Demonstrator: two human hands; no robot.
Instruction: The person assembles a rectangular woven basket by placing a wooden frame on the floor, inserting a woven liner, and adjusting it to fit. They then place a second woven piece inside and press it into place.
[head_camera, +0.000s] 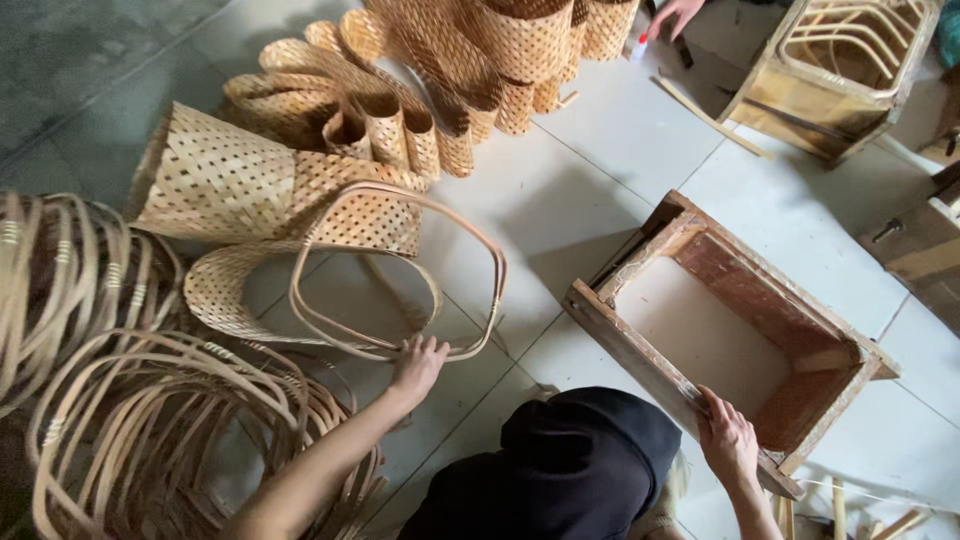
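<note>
Left hand (418, 362) reaches out over the tiled floor (590, 200), fingers spread and laid flat on the near edge of a bent cane hoop (497, 262). Hand is open, pressing rather than clasping. The hoop lies flat on the floor, left of centre, rounded-square in outline; its far side overlaps a woven panel (225, 180).

Right hand (727, 440) rests on the near rim of a wooden box frame (640, 345), fingers curled over the edge, closed on the rim. The frame sits open-topped on the floor, right of centre, set at an angle to the tiles, with a pale bottom and reddish inner walls.

A woven loop (215, 290) lies partly under the hoop, on its left side. Far of it stands a cluster of rolled woven strips (400, 125). At near left, a heap of cane rings (130, 420), some bound with wrapping.

Far right: a second wooden frame (790, 100) with bent cane pieces inside. At the far edge, another person's hand (672, 14) holds a small white item; what it is cannot be made out.

The person's dark-clothed lap (570, 465) shows between the arms.
</note>
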